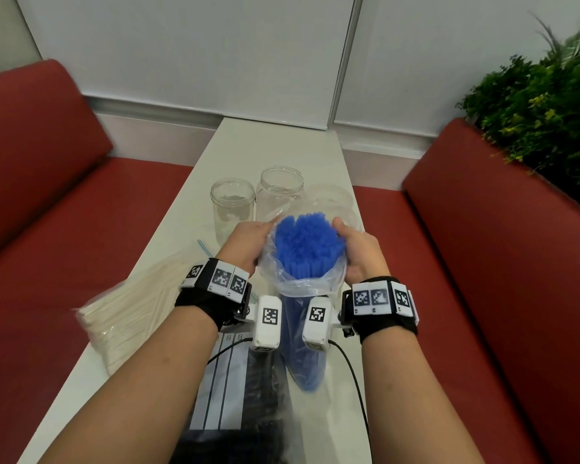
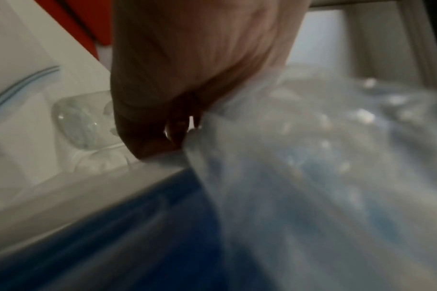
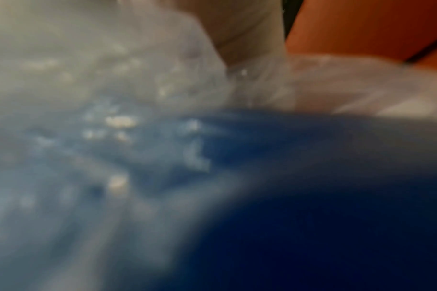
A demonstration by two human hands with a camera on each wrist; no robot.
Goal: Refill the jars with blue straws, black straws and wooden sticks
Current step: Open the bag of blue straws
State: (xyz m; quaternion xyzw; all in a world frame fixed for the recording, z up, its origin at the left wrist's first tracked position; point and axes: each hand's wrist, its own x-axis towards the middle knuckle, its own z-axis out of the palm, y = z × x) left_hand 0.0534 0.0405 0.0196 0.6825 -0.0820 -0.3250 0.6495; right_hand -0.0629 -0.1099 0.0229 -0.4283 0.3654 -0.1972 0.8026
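Observation:
A bundle of blue straws (image 1: 307, 244) stands upright in a clear plastic bag (image 1: 302, 284) at the middle of the white table (image 1: 275, 145). My left hand (image 1: 248, 244) grips the bag's left side, its fingers (image 2: 162, 126) curled on the plastic (image 2: 312, 157). On the opposite side my right hand (image 1: 359, 249) grips the bag, which fills the blurred right wrist view with blue straws (image 3: 312, 196). Beyond the hands stand three clear jars (image 1: 232, 204) (image 1: 282, 192) (image 1: 332, 202). A bag of wooden sticks (image 1: 131, 316) lies at the left, and a bag of black straws (image 1: 248, 413) lies near me.
Red sofa seats (image 1: 64, 229) (image 1: 482, 262) flank the narrow table on both sides. A green plant (image 1: 543, 105) stands at the back right. White wall panels (image 1: 215, 45) close the far end. Cables (image 1: 352, 370) run from the wrist cameras across the near table.

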